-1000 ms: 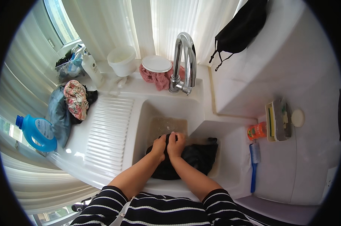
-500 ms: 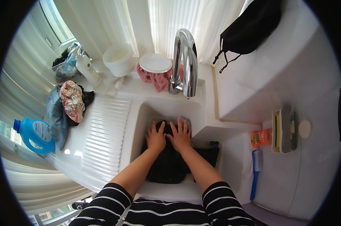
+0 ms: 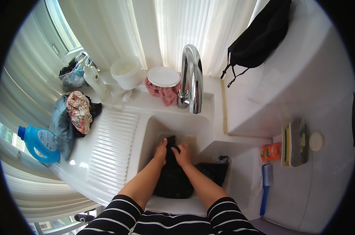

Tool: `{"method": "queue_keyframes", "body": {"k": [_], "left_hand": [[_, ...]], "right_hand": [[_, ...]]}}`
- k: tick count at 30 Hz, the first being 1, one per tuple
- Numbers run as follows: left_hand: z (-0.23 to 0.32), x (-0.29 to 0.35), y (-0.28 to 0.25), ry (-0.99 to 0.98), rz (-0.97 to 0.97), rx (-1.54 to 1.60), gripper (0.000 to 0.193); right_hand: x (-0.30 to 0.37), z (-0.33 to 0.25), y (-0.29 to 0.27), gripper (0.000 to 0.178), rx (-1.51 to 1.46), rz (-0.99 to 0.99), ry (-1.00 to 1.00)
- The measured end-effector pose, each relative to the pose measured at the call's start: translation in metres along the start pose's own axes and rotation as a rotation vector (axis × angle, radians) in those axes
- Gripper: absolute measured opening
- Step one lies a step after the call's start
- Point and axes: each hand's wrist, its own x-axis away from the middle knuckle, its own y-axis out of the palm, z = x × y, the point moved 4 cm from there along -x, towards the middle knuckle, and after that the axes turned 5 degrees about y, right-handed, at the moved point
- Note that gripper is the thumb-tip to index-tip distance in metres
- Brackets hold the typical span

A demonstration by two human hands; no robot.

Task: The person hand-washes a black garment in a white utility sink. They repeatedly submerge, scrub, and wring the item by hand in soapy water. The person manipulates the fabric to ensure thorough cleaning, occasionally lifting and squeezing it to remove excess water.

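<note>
Hands meet in the white rectangular sink basin (image 3: 154, 129): the left hand (image 3: 161, 150) and the right hand (image 3: 183, 154), side by side, both closed on a bunched wet black cloth garment (image 3: 173, 178), which lies directly under them and spreads toward 6 o'clock, with a fold poking up at 12 o'clock between the fingers. One curved chrome tap (image 3: 193, 78) stands at 12 o'clock. One blue plastic detergent bottle (image 3: 38, 143) lies at 9 o'clock, one blue scrubbing brush (image 3: 265, 184) at 3 o'clock.

Glossy white sink (image 3: 208, 129) (smooth, ribbed drainboard), polished metal tap (image 3: 193, 74), matt black cloth (image 3: 173, 176), blue plastic jug (image 3: 40, 143).
</note>
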Motion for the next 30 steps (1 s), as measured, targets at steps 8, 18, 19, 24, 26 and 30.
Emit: {"method": "queue_keyframes", "body": {"k": [8,18,19,24,26,30], "left_hand": [[0.050,0.088,0.036,-0.220,-0.034,0.616,0.028],[0.043,0.110,0.024,-0.115,-0.147,0.637,0.027],[0.061,0.133,0.041,-0.113,0.011,0.515,0.024],[0.061,0.126,0.028,-0.303,-0.138,0.535,0.022],[0.030,0.106,0.016,-0.095,-0.158,0.556,0.023],[0.072,0.143,0.046,-0.142,0.072,0.363,0.024]], "right_hand": [[0.038,-0.069,-0.039,0.027,-0.449,0.215,0.024],[0.074,-0.115,-0.051,0.024,-0.386,0.393,-0.023],[0.063,-0.092,-0.053,0.022,-0.375,0.489,0.075],[0.092,-0.120,-0.043,0.020,-0.304,0.421,-0.200],[0.091,-0.124,-0.039,0.023,-0.449,0.303,-0.129],[0.061,-0.084,-0.057,0.021,-0.459,0.539,0.151]]}}
